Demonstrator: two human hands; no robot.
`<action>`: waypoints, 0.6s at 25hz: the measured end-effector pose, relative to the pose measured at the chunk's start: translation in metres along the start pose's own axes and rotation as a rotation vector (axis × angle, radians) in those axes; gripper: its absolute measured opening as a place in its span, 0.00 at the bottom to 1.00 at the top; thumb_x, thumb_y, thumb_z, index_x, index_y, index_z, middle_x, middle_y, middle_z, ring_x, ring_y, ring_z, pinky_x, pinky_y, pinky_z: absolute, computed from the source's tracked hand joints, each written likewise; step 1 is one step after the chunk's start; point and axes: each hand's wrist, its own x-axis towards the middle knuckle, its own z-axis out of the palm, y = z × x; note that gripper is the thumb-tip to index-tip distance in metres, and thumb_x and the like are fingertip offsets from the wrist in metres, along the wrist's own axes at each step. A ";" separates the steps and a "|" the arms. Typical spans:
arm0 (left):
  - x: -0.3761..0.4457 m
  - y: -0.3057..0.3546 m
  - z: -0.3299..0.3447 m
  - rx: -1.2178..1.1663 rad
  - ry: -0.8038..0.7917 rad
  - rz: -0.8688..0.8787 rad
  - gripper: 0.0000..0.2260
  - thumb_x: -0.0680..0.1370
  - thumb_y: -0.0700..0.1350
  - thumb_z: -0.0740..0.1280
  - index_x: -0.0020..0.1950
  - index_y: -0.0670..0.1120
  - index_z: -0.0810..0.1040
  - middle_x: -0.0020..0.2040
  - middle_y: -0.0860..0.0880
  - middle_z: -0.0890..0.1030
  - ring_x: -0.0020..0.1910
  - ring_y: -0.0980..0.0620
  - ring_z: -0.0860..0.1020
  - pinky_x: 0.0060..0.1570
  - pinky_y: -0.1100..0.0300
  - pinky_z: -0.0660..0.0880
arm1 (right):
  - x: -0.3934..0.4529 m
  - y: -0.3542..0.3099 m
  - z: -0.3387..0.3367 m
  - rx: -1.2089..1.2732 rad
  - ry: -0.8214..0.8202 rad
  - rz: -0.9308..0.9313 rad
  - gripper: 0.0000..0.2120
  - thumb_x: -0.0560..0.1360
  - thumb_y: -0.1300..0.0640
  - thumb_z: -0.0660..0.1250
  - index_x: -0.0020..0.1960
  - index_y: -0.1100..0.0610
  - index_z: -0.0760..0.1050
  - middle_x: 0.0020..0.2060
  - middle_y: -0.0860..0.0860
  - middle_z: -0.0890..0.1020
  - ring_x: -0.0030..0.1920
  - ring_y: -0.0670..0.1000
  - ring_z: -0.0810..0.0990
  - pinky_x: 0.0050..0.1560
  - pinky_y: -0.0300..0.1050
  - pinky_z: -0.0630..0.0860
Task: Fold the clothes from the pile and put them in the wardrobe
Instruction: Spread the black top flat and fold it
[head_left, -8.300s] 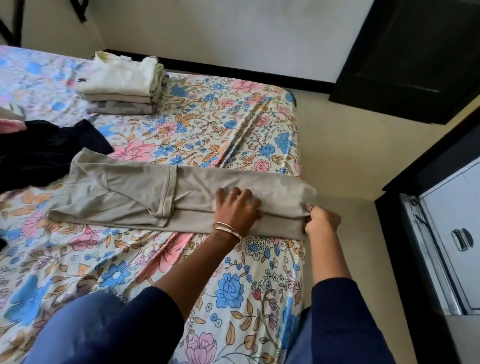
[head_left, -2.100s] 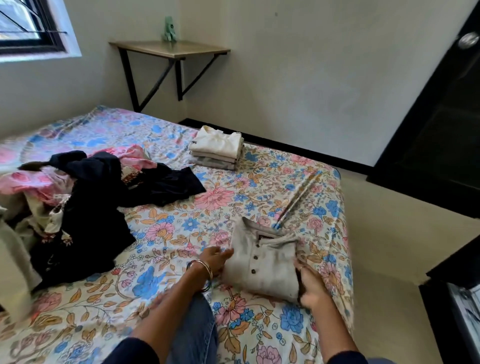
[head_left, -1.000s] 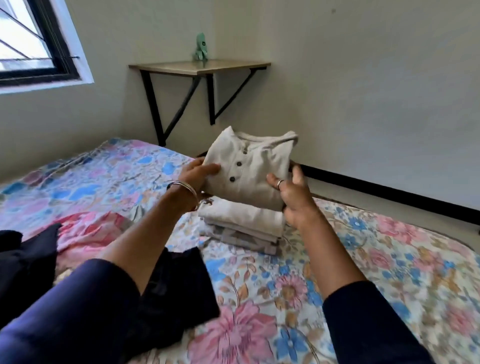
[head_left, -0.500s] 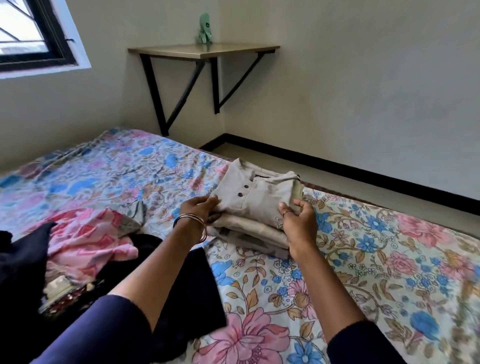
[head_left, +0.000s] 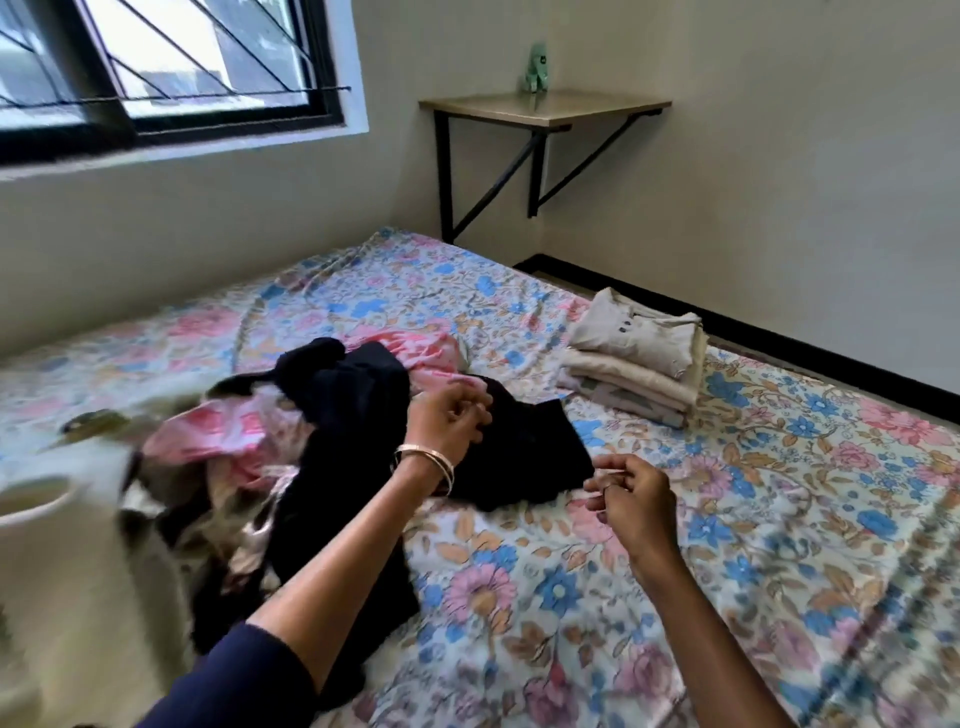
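Observation:
The folded stack (head_left: 636, 364) lies at the bed's far right side, topped by the beige buttoned shirt (head_left: 631, 332). The unfolded pile (head_left: 291, 441) spreads over the left of the bed: a black garment (head_left: 353, 415) on top and a pink floral one (head_left: 208, 431) under it. My left hand (head_left: 449, 415) hovers over the black garment with loosely curled fingers and nothing in them. My right hand (head_left: 631, 493) hangs above the floral bedsheet (head_left: 727, 519) near the black garment's corner, fingers loosely curled, also holding nothing. The wardrobe is out of view.
A wall-mounted shelf (head_left: 545, 106) with a small green figure (head_left: 537, 67) sits in the far corner. A window (head_left: 166, 67) is at the upper left. A blurred pale object (head_left: 36, 519) lies at the left edge beside the pile.
Both hands let go of the beige shirt, which now rests on the folded stack. They drew back left toward the unfolded pile, and my view turned left.

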 end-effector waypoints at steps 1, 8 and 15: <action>-0.013 0.000 -0.029 0.088 0.039 0.070 0.08 0.76 0.34 0.65 0.44 0.45 0.82 0.37 0.48 0.83 0.31 0.56 0.80 0.34 0.62 0.77 | -0.020 -0.006 0.015 0.011 -0.036 -0.016 0.07 0.79 0.67 0.62 0.49 0.61 0.78 0.37 0.55 0.83 0.34 0.54 0.81 0.33 0.42 0.74; -0.039 0.005 -0.178 1.262 0.122 -0.128 0.26 0.70 0.57 0.72 0.65 0.51 0.70 0.66 0.43 0.68 0.66 0.39 0.66 0.61 0.45 0.65 | -0.107 -0.044 0.087 0.017 -0.352 -0.135 0.05 0.79 0.65 0.63 0.49 0.59 0.78 0.36 0.54 0.82 0.32 0.49 0.79 0.30 0.35 0.73; -0.044 -0.024 -0.213 1.085 0.305 -0.091 0.10 0.76 0.41 0.64 0.56 0.47 0.79 0.54 0.39 0.78 0.54 0.36 0.77 0.52 0.47 0.76 | -0.128 -0.019 0.093 -0.088 -0.388 -0.027 0.08 0.78 0.66 0.65 0.45 0.55 0.78 0.41 0.55 0.84 0.33 0.47 0.79 0.31 0.36 0.74</action>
